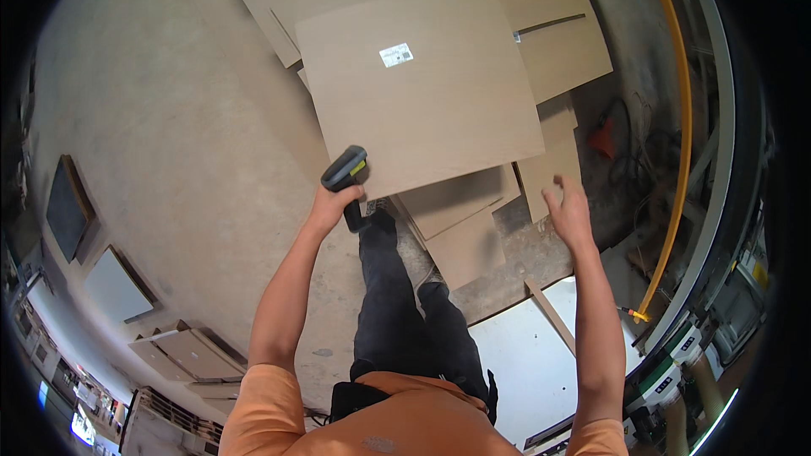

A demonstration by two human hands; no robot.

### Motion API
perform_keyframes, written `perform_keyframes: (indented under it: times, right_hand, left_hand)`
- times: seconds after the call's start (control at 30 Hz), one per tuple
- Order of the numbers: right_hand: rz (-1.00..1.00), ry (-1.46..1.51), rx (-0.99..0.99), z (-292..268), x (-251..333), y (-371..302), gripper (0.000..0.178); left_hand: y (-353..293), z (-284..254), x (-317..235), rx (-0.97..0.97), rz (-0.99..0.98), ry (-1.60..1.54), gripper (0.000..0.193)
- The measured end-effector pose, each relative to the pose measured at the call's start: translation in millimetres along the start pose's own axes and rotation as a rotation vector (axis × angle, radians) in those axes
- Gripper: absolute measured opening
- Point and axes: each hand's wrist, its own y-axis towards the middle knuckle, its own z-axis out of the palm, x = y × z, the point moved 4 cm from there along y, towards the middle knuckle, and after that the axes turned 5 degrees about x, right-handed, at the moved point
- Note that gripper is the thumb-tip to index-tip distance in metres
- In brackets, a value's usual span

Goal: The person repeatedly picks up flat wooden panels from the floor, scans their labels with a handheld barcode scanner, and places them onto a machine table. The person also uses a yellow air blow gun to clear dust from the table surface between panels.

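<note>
My left hand (pixel 334 205) is wrapped round the grip of a dark handheld barcode scanner (pixel 345 167) with a yellow sticker on its side. The scanner overlaps the near left edge of a large brown wooden panel (pixel 431 114). A white printed label (pixel 396 55) is stuck on the panel's face, towards its far side. Off the panel's near right corner, my right hand (pixel 570 211) hangs with nothing in it, thumb and fingers apart. Beneath the top panel, more brown boards (pixel 460 245) lie stacked unevenly.
A yellow curved hose or rail (pixel 683 118) runs down the right side beside machinery. Near my right forearm lies a white board (pixel 524 355) with a wooden strip (pixel 551 317). On the left floor rest a dark panel (pixel 68 207), a white panel (pixel 118 285) and several brown boards (pixel 190 353).
</note>
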Motion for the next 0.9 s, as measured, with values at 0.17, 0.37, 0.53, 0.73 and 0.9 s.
perform_keyframes:
  times: [0.17,0.37,0.53,0.73,0.9]
  right_hand:
    - [0.186,0.081,0.11,32.5,-2.6,112.6,0.06]
    - [0.296,0.179,0.17,68.5,31.6,59.5,0.077]
    - [0.267,0.5,-0.19,7.7,-3.3,-102.5,0.06]
    - [0.0,0.65,-0.695,-145.0,-102.3,-312.9,0.045]
    - [-0.618,0.28,-0.954,-215.3,-133.9,-526.2,0.03]
  left_hand:
    - [-117.0,-12.1,-2.9,-0.08,-0.134,-0.151,0.032]
    - [-211.5,0.9,2.0,-0.206,-0.262,-0.127,0.039]
    - [-259.9,46.1,55.7,-0.098,-0.427,0.03,0.027]
    - [-239.1,187.1,72.6,0.086,0.055,-0.232,0.022]
    - [-213.1,316.1,-72.1,0.242,0.579,-0.673,0.036]
